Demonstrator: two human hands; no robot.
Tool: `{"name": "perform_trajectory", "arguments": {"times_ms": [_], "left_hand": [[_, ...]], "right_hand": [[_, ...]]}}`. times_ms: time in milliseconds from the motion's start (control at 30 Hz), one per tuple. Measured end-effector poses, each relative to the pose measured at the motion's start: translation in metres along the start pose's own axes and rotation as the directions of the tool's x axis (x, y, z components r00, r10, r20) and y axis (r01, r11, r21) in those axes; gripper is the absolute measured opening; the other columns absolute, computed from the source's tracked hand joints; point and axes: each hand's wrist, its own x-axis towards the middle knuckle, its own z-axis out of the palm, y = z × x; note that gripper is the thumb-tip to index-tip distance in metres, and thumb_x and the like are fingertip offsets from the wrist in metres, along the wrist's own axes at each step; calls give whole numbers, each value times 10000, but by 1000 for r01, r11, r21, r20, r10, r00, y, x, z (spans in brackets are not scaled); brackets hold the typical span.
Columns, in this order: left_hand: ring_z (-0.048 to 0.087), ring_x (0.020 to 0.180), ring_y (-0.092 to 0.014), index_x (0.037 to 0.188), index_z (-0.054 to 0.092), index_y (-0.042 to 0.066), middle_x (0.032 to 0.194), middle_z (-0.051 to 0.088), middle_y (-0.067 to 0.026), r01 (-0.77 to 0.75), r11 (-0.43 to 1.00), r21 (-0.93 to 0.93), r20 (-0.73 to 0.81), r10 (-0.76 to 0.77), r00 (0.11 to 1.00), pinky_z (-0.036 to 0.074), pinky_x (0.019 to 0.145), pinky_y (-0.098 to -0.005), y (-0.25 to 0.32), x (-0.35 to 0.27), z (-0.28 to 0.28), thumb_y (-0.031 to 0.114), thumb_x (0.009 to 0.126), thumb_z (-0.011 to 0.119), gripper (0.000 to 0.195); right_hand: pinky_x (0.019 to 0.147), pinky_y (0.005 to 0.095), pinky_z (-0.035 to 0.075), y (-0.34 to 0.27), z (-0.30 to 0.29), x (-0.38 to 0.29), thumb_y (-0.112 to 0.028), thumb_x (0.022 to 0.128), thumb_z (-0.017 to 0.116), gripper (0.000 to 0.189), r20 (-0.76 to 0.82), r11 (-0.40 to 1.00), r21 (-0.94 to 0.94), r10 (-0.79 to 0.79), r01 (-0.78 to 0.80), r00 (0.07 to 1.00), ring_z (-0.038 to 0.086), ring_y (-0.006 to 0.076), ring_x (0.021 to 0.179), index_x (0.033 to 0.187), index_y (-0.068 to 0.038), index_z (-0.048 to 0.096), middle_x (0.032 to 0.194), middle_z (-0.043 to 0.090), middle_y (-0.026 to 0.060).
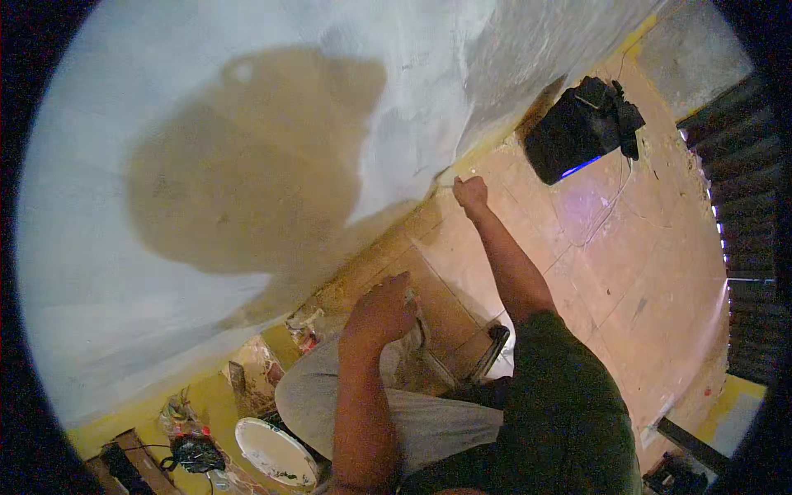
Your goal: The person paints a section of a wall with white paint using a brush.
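Observation:
My left hand [383, 309] is held above my bent knee in grey trousers [352, 377], its fingers curled. A small pale thing shows at its finger edge; whether the hand grips it cannot be told. My right hand [471, 193] reaches forward, closed like a fist, close to the foot of the white-grey wall [408, 124] where it meets the tiled floor [619, 291]. The palm side is hidden, so anything thin inside it cannot be made out. A broad shadow falls on the wall at the left.
Black equipment with a blue-lit edge [572, 133] and thin cables lies beyond my right hand. A white round lid or container [275, 455], a dark cable bundle [195, 455] and wooden pieces [139, 455] lie lower left. Dark corrugated sheeting [742, 247] borders the right.

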Motion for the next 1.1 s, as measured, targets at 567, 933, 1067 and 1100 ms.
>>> {"name": "perform_trajectory", "arguments": {"times_ms": [567,933,1067,1100], "left_hand": [[449,1247,-372,1351,412,3,1344,460,-242,-21,999,45,-14,22,1000,357,1049,-447,0,9,11,305,869,541,583],[445,1253,-371,1350,407,4,1356,454,-228,-1,999,49,33,0,999,355,1051,-448,-7,8,5,295,878,527,568],[452,1245,-373,1339,417,5,1341,466,-234,-4,998,56,-4,4,1000,376,1030,-461,8,6,3,308,873,537,569],[452,1245,-373,1339,417,5,1341,466,-234,-1,998,55,-1,1,1000,376,1030,-461,11,6,1,308,873,537,569]], "right_hand": [[407,270,348,-28,-124,-100,-375,865,651,393,306,900,409,19,-149,952,439,92,418,764,1,703,512,525,30],[340,220,227,-44,-117,-105,-354,903,611,353,394,432,844,-101,-317,913,339,49,366,747,-39,640,501,437,-31],[336,208,180,-19,-103,-110,-368,892,631,324,402,398,840,-3,-368,916,306,35,366,818,-53,632,501,413,-46],[343,212,198,-15,-97,-110,-372,889,637,339,399,448,810,53,-379,915,311,36,372,773,-54,630,502,422,-45]]}}
